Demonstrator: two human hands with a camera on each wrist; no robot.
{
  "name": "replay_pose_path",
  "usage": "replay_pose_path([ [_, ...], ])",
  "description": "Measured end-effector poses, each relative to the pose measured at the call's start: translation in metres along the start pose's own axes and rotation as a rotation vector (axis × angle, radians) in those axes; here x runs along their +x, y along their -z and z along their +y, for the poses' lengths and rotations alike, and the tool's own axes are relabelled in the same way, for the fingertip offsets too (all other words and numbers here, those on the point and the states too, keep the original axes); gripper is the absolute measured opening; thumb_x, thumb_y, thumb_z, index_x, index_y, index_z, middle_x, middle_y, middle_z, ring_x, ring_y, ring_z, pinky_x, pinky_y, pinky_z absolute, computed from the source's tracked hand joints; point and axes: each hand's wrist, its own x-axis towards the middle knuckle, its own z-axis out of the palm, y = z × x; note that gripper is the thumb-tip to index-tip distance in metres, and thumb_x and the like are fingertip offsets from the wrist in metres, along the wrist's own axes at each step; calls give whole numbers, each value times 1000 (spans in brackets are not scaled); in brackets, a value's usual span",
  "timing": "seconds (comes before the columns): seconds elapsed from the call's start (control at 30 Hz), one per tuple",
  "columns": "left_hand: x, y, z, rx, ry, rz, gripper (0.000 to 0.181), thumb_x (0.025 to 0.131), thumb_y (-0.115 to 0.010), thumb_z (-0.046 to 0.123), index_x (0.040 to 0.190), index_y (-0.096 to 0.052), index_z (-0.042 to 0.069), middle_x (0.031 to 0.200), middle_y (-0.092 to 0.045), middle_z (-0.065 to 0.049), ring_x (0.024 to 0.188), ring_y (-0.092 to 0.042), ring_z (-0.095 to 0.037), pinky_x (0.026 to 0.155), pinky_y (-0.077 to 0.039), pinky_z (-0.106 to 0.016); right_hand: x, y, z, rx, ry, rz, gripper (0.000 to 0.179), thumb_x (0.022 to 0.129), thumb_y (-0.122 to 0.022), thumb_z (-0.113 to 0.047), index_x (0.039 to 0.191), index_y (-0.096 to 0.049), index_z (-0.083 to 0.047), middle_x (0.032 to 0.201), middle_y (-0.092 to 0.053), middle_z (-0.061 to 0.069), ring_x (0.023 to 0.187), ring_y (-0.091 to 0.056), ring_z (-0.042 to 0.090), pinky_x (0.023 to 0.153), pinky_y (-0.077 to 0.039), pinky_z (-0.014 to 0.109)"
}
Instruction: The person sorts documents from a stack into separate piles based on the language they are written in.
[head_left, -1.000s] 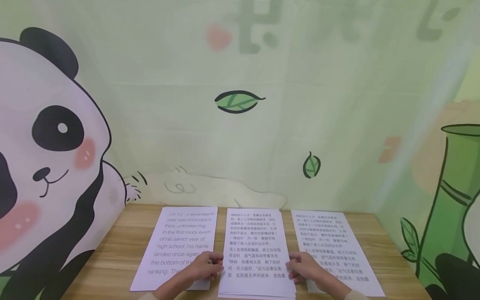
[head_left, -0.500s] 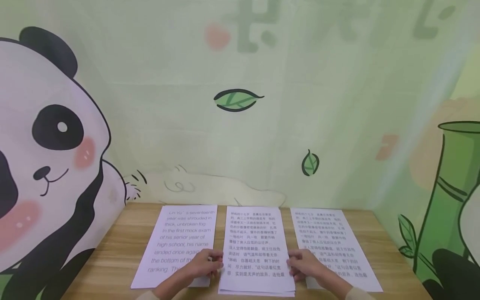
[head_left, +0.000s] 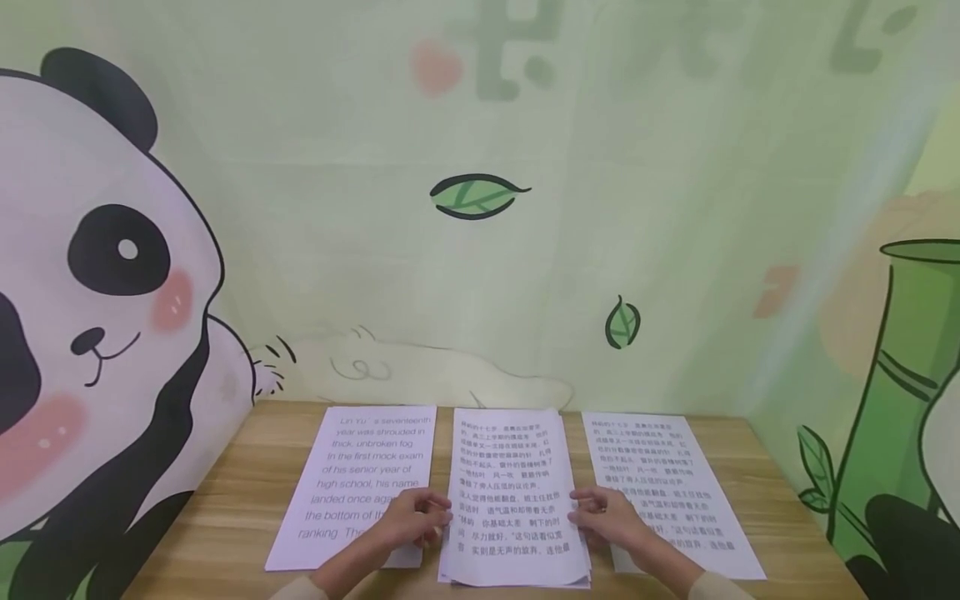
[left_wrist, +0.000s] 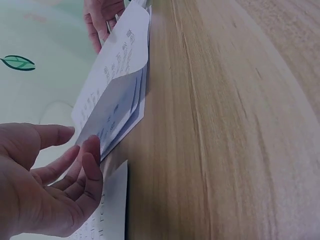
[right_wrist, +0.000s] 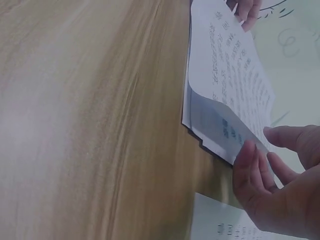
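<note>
Narrow pinch: left hand (head_left: 409, 518) nine o'clock, right hand (head_left: 609, 520) three, on white rectangular paper sheet (head_left: 510, 500), likely supporting bow evenly.

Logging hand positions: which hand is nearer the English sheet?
Left. In the head view, the left hand overlaps the English sheet; the right hand is at the right edge of the middle stack.
</note>
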Motion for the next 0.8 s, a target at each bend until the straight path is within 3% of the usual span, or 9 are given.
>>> replay_pose_path([
  [0.17, 1, -1, -4, -22, 16, -10, 29, 91, -69, 13, 116, -68, -1, 91, -71, -9, 71, -69, -16, 62, -51, -26, 5, -4, 5, 86, -39, -12, 44, 89, -73, -7, 130, -61, 3, 105, -71, 12, 86, -71, 17, 75, -63, 34],
  [0.43, 3, -3, -7, -77, 65, 17, 35, 102, -59, 26, 121, -67, -2, 89, -74, -4, 68, -67, -12, 63, -52, -25, 3, -5, 11, 149, -50, -57, 51, 88, -71, -2, 135, -56, 8, 101, -71, 13, 83, -70, 17, 75, -64, 35],
  [0.63, 7, -4, -10, -71, 44, 22, 30, 92, -69, 12, 117, -65, -4, 80, -73, -2, 65, -67, -12, 60, -55, -25, 2, -4, 14, 166, -39, -135, 57, 92, -68, -7, 141, -48, 12, 104, -73, 13, 87, -72, 17, 78, -63, 35],
  [0.8, 7, -4, -12, -127, 14, -12, 33, 90, -67, 2, 121, -63, -7, 86, -76, -6, 70, -68, -14, 64, -60, -29, 4, -4, 16, 170, -62, -165, 60, 93, -66, -7, 146, -44, 9, 104, -75, 9, 88, -72, 17, 77, -63, 34],
])
